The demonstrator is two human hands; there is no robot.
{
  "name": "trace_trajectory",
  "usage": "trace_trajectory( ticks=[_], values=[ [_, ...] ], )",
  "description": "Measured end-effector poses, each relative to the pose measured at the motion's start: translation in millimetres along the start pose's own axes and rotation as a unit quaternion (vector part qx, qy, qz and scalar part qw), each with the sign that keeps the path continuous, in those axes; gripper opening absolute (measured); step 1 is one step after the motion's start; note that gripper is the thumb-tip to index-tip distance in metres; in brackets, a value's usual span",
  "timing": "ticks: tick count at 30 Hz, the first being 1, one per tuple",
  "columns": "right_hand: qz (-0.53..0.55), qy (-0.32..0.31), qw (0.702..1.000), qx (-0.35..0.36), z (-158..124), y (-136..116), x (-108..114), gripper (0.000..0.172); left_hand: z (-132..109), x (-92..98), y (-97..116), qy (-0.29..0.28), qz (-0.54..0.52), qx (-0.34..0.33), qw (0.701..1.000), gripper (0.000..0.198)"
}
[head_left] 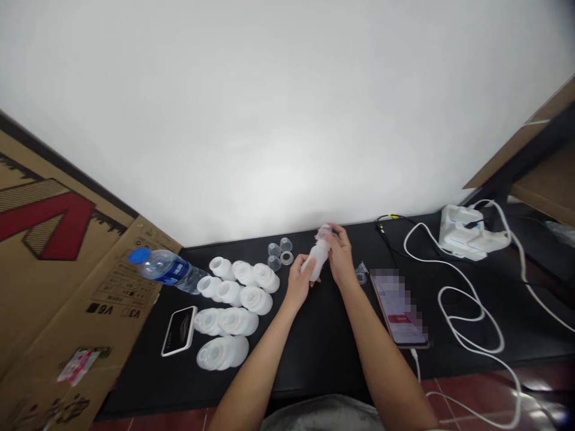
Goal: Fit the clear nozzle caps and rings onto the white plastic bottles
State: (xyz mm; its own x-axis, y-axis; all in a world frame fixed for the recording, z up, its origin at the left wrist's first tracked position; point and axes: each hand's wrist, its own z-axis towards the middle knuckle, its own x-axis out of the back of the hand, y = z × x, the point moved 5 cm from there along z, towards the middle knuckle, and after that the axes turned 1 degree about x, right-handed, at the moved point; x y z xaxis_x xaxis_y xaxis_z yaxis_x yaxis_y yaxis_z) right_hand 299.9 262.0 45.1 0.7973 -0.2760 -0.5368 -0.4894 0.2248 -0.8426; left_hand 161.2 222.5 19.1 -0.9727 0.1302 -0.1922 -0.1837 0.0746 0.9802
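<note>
My left hand [298, 282] is wrapped round the lower body of a translucent white squeeze bottle [318, 261], which tilts with its top toward the wall. The fingers of my right hand [340, 254] close round its clear top piece [323, 231]; the exact seam there is too small to make out. Left of my hands lie a few clear domed caps [286, 244] and a pale ring [286, 258]. Further left stand several similar white bottles [256, 300] in rows, some with open necks and others with clear tops. Small clear parts [361, 274] lie beside my right forearm.
A water bottle [168, 269] leans at the left by a cardboard box [112, 287], with a small white-framed device [179, 331] nearby. On the right are a phone [398, 308], white cables [449, 311] and a power strip [471, 233]. A white wall [287, 120] rises behind the black table [314, 341].
</note>
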Motion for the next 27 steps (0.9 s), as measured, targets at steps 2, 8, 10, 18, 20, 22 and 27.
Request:
trace_trajectory(
  ticks=[2, 8, 10, 18, 20, 22, 27],
  values=[
    [-0.040, -0.003, 0.999, 0.007, 0, 1, 0, 0.047, -1, -0.3, 3, 0.008, -0.017, -0.003, 1.000, 0.053],
    [-0.086, -0.058, 0.994, 0.030, -1, -5, -2, 0.054, -3, -3.3, 7, 0.012, -0.056, 0.005, 0.998, 0.051],
    [-0.085, -0.083, 0.992, 0.041, -6, -6, -6, 0.069, -3, -4.0, 6, 0.018, -0.063, 0.012, 0.998, 0.052],
    [-0.027, -0.075, 0.997, -0.021, -10, 0, -14, 0.067, -2, -0.7, 3, 0.030, -0.079, 0.017, 0.996, 0.052],
    [0.010, -0.031, 0.999, -0.024, -5, -2, -7, 0.065, -2, -1.3, 5, 0.019, -0.072, 0.016, 0.997, 0.050],
    [0.036, 0.006, 0.999, -0.008, -1, -5, 0, 0.066, -2, -2.1, 6, 0.010, -0.075, 0.017, 0.997, 0.049],
    [0.036, 0.010, 0.999, 0.002, 2, -9, 5, 0.062, -3, -3.0, 10, 0.014, -0.076, 0.014, 0.997, 0.046]
  ],
)
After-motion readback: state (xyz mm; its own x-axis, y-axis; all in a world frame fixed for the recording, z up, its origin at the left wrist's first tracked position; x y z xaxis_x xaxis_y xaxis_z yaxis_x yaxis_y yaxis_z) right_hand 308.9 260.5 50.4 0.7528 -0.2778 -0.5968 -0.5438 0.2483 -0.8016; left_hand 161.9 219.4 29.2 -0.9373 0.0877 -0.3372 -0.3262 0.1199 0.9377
